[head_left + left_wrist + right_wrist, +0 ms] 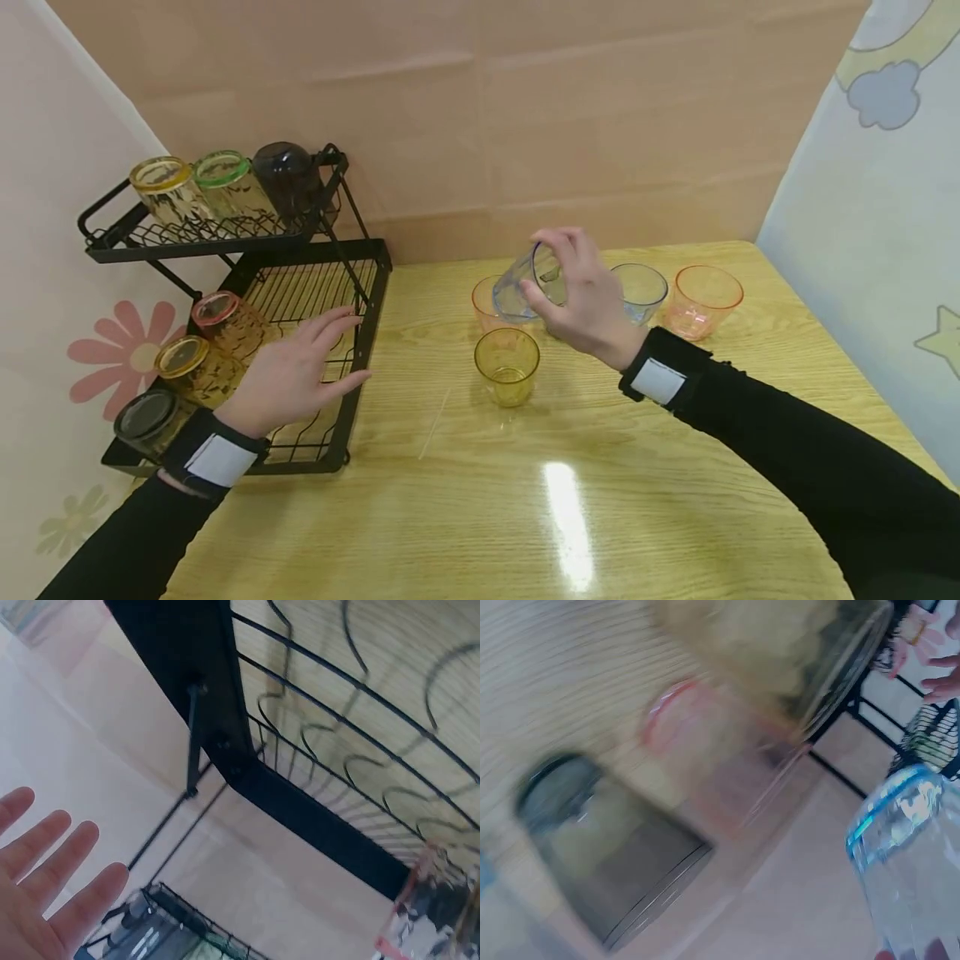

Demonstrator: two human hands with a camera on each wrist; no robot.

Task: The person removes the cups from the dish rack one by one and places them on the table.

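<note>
Our right hand [581, 296], a little right of centre in the head view, has its fingers and thumb curled round a clear bluish cup [525, 287], lifted off the table and tipped on its side with the mouth toward the left. The right wrist view, blurred, shows the same cup [907, 862] at lower right with its blue-tinted rim. Our left hand [296, 371], at lower left, is spread flat with straight fingers, holding nothing, hovering over the lower shelf of the black wire rack [371, 333]; whether the fingers touch the wires we cannot tell.

To do this well, we judge the grip should stay on the cup's wall, away from the rim, and the turn should finish mouth-down before it nears the rack, passing clear of the rack's front bar.

Just below the held cup stands a yellow cup [507, 365], with an orange cup [483, 304] behind it. To the right are another clear cup [641, 292] and a pink cup [705, 300].

The rack's lower tier holds three inverted cups along its left side, and its upper tier three more. The wooden table [525, 500] is glossy, with a bright glare patch near the bottom. Peach panels stand behind, patterned sheets at both sides.
</note>
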